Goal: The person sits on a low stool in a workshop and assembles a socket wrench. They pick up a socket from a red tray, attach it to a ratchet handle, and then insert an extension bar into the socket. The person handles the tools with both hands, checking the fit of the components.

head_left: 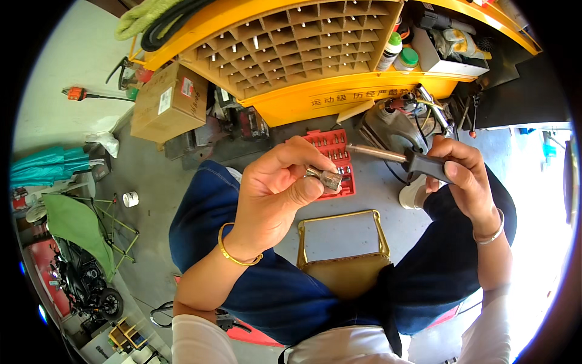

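Observation:
In front of my lap, my left hand pinches a small silver metal socket between thumb and fingertips. My right hand grips a screwdriver-like driver by its dark handle. Its metal shaft points left, toward the socket, with a gap between the two. Beneath both, a red tool case lies open on the floor, rows of small metal sockets and bits in it. My left hand covers part of the case.
Between my knees is a gold-framed stool. Ahead stands a yellow cabinet with a cardboard divider rack. A cardboard box sits at the far left. A grey metal machine part with hoses stands beyond my right hand.

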The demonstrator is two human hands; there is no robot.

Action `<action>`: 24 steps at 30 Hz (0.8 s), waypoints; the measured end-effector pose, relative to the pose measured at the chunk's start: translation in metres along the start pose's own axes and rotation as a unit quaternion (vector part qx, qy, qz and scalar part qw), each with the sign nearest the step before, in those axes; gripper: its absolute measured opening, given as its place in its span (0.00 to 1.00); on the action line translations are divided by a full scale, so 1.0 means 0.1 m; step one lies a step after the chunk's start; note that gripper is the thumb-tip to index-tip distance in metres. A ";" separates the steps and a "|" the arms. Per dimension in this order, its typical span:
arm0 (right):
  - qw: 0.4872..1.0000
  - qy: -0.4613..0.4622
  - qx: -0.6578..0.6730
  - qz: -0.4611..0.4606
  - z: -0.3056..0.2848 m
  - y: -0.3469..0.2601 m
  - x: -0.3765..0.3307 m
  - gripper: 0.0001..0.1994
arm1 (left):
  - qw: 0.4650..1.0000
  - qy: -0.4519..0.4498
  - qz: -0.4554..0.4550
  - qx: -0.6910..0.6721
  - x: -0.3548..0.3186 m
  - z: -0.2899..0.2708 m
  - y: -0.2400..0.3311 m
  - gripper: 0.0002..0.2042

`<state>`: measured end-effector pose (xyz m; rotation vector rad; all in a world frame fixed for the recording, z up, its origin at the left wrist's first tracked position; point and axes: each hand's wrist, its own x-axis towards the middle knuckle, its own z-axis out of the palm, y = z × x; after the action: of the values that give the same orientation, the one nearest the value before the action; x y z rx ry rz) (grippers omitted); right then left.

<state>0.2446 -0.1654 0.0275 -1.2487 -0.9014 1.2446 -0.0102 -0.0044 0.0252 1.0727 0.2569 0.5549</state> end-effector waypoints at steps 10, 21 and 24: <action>0.986 -0.029 0.165 -0.021 -0.08 0.05 0.08 0.18 | 0.991 0.018 -0.049 -0.122 0.05 0.14 -0.05 0.10; 0.990 -0.057 0.128 -0.025 -0.06 0.02 0.12 0.15 | 0.996 0.022 -0.048 -0.072 0.10 0.16 -0.09 0.09; 0.992 -0.046 0.116 -0.030 -0.07 0.01 0.12 0.15 | 0.998 0.025 -0.035 -0.047 0.11 0.14 -0.09 0.10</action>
<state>0.2529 -0.1546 0.0241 -0.9810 -0.8289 1.3264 0.0083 -0.0121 0.0240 0.9556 0.3074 0.5265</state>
